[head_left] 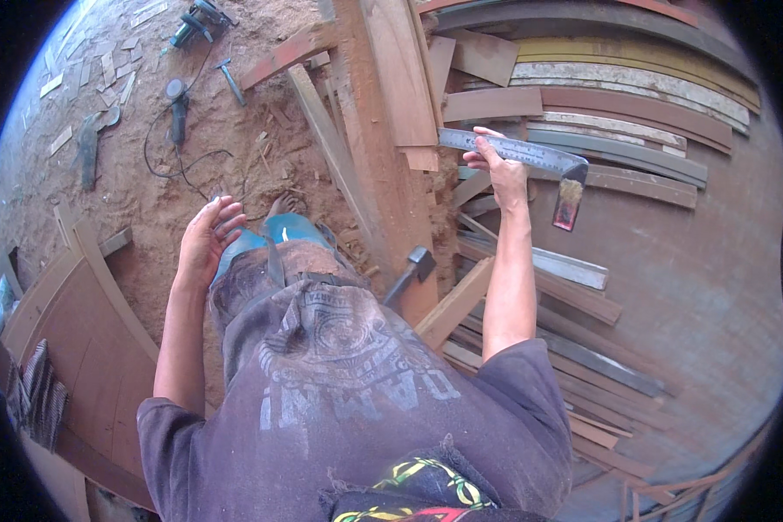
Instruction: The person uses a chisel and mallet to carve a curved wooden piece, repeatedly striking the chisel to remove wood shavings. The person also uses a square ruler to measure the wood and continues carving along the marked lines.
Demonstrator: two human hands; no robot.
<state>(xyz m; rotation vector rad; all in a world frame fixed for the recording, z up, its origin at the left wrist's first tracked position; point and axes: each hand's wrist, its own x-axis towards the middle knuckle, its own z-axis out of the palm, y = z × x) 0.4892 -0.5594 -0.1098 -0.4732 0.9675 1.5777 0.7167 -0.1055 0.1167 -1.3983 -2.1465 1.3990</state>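
My right hand (506, 178) is closed on a try square (544, 157), thumb and fingers pinching its metal ruler blade. The blade's left end reaches the edge of a brown wooden board (402, 78), and its dark stock hangs down at the right. That board lies along a long, dusty timber beam (365, 139). Held out over the sandy ground, my left hand (207, 235) has its fingers loosely stretched and holds nothing. On the near part of the beam, close to my body, rests a hammer (419, 263) with a dark head.
Stacks of painted and bare planks (618, 91) lie to the right, with more wood strips (583, 348) nearer me. On the ground at left are a corded angle grinder (177, 113), a second hammer (230, 83) and a power tool (196, 26). A panelled door (96, 348) leans at lower left.
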